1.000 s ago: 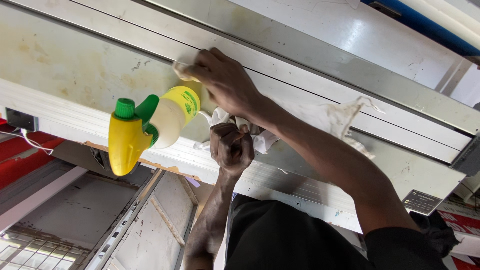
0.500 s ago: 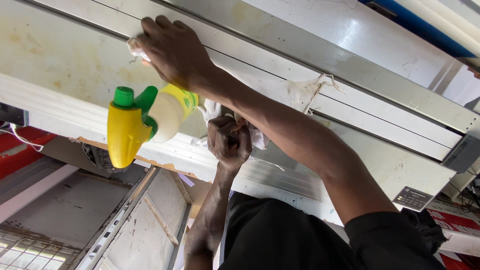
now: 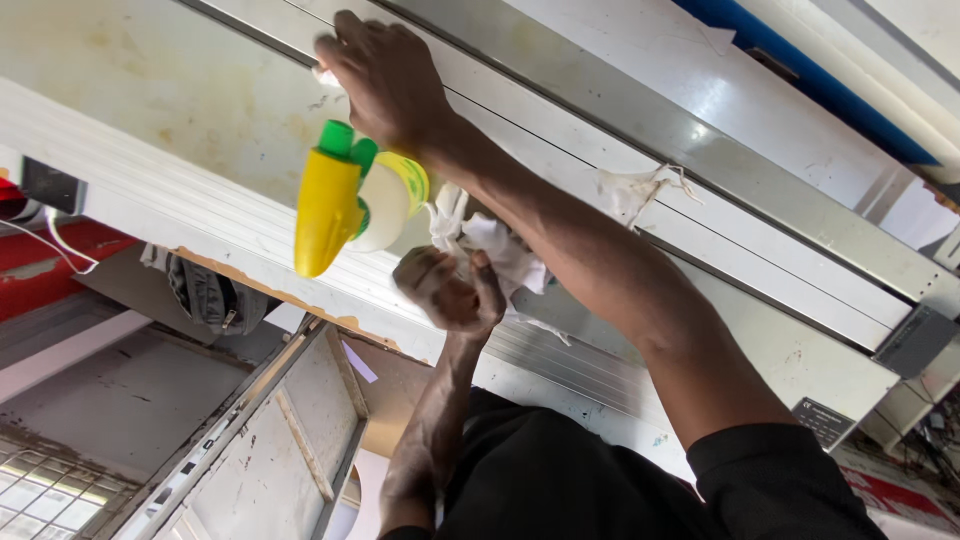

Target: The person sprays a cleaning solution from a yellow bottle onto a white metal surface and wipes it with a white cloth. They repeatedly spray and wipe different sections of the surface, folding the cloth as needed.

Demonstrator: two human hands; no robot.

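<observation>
My right hand reaches up from the lower right in a black sleeve. It presses a small white pad flat against a stained white panel. Lower down, my left hand is a closed fist around a crumpled white cloth. A spray bottle with a yellow trigger head, a green nozzle and a white body hangs just above and left of that fist, and seems to be held with the cloth. Its lower part is hidden behind my right wrist.
A grey metal rail runs diagonally across the panel, with a frayed white rag caught beside it. A blue strip lies top right. A black box and a white cable are at left, a grey bag below, and a wood-framed board at lower left.
My right hand has slid up and to the left along the white panel with the pad under it. The left fist, cloth and bottle have stayed near the middle.
</observation>
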